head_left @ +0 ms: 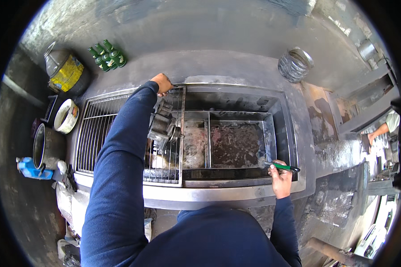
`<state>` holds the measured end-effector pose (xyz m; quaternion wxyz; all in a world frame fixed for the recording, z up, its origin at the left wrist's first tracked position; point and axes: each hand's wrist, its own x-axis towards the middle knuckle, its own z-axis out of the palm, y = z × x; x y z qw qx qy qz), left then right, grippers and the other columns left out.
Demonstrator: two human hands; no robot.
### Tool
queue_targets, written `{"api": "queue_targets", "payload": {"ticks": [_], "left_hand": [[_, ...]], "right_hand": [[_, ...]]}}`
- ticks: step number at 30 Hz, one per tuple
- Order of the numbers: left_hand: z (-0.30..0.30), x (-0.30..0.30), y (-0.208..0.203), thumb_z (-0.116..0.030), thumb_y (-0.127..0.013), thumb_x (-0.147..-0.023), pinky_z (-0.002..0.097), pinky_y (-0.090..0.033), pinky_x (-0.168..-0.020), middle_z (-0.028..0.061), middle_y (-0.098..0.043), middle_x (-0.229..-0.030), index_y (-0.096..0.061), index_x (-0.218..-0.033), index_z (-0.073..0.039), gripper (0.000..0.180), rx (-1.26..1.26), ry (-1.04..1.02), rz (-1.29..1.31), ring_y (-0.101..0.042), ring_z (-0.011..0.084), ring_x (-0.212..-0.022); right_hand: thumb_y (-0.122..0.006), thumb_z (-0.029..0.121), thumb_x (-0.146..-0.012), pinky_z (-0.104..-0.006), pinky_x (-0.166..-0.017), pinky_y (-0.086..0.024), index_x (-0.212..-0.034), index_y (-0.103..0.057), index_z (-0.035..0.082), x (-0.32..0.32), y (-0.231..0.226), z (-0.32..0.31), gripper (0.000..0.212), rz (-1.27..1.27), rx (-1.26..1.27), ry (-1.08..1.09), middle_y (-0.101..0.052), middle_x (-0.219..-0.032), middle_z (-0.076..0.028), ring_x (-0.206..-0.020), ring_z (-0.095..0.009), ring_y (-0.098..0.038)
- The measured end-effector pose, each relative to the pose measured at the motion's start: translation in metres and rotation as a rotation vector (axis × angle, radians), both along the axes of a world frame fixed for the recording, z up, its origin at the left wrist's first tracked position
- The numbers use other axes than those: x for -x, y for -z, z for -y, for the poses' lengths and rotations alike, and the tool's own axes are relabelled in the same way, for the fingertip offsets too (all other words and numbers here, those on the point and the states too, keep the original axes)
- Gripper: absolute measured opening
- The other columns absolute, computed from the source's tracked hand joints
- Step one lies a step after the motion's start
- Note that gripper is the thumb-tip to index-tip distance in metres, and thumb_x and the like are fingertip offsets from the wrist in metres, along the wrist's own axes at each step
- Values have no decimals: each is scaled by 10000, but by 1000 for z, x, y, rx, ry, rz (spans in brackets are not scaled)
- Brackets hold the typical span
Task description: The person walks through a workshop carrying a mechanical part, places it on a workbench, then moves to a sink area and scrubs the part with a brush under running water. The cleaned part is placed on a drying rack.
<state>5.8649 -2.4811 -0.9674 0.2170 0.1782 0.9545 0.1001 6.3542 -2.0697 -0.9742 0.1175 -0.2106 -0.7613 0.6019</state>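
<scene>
My right hand [280,180] is closed round a green-handled brush [282,167], its tip over the near right corner of an inner tray [272,133] holding dark, murky liquid. My left arm reaches across a metal wire rack [103,116] that covers the left part of a sunken metal basin [291,147]. At the rack's far edge my left hand [163,83] is closed; what its fingers grip is hidden. Just below that hand a grey cast-metal machine part [164,127] rests on the rack, partly behind my sleeve.
Several green bottles [107,55] stand along the back wall beside a large jug with a yellow label [67,71]. Left of the basin are a white tub [67,116], a dark pot [46,144] and a blue container [33,168]. A ribbed can [295,65] stands back right. Another person's leg [379,132] shows far right.
</scene>
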Motion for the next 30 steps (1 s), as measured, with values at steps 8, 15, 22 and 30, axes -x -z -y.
{"api": "queue_targets", "payload": {"ticks": [8, 15, 22, 30], "left_hand": [[-9, -31, -20, -334, -782, -827, 397, -567, -919, 151, -765, -1074, -747, -1137, -90, 395, 18, -1, -263, -727, 303, -1034], [79, -108, -106, -274, -786, -836, 391, -539, -982, 203, -723, -1205, -659, -1287, -17, 534, -323, -49, -157, -714, 282, -1089], [118, -196, -61, -66, -751, -681, 401, -265, -1265, 234, -338, -1638, -218, -1638, -91, 1096, -344, -126, 47, -343, 353, -1514], [110, -174, -24, -51, -799, -652, 343, -485, -1049, 216, -592, -1418, -422, -1506, -60, 933, -516, -166, 145, -608, 277, -1206]], "right_hand": [[-688, 116, -999, -255, -710, -507, -1140, -649, -12, 12, 1, -2, 195, -5, 2, 27, -674, -868, -33, -782, -87, -608], [-680, 107, -1004, -253, -725, -508, -1142, -644, -8, 49, 14, -12, 183, -47, 11, -102, -671, -855, -24, -766, -88, -609], [-685, 145, -1004, -261, -664, -531, -1162, -641, -16, 80, 29, -19, 229, 2, 50, -188, -697, -850, -59, -735, -107, -649], [-692, 148, -1000, -265, -665, -533, -1121, -664, -16, 98, 25, -14, 206, -2, 49, -306, -700, -844, -57, -725, -102, -644]]}}
